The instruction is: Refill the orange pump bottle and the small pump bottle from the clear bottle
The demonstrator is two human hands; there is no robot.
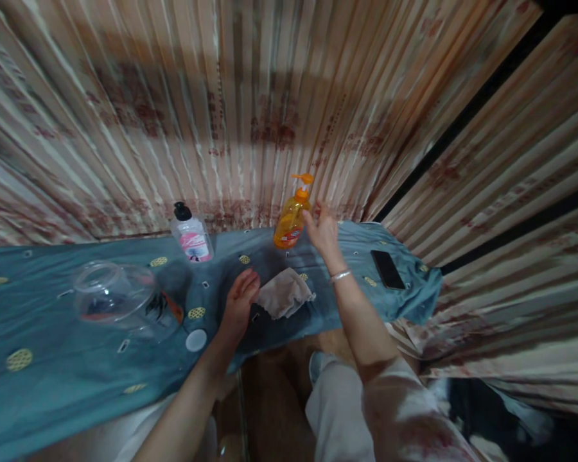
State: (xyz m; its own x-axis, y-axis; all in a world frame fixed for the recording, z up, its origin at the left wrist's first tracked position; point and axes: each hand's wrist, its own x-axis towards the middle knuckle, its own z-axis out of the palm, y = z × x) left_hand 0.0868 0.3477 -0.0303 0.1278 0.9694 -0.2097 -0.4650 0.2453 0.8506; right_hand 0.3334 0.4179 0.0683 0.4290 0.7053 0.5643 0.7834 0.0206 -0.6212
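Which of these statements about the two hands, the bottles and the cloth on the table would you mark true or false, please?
1. The right hand is up against the orange pump bottle. True.
2. The left hand holds the clear bottle with the black cap. False: it rests open on the blue tablecloth, beside the crumpled grey cloth.
3. A dark phone lies flat on the table to the right of the right hand. True.
4. The clear glass bowl stands between the two hands. False: it is off to the left of both hands.
5. The orange pump bottle lies on its side. False: it stands upright, slightly tilted.
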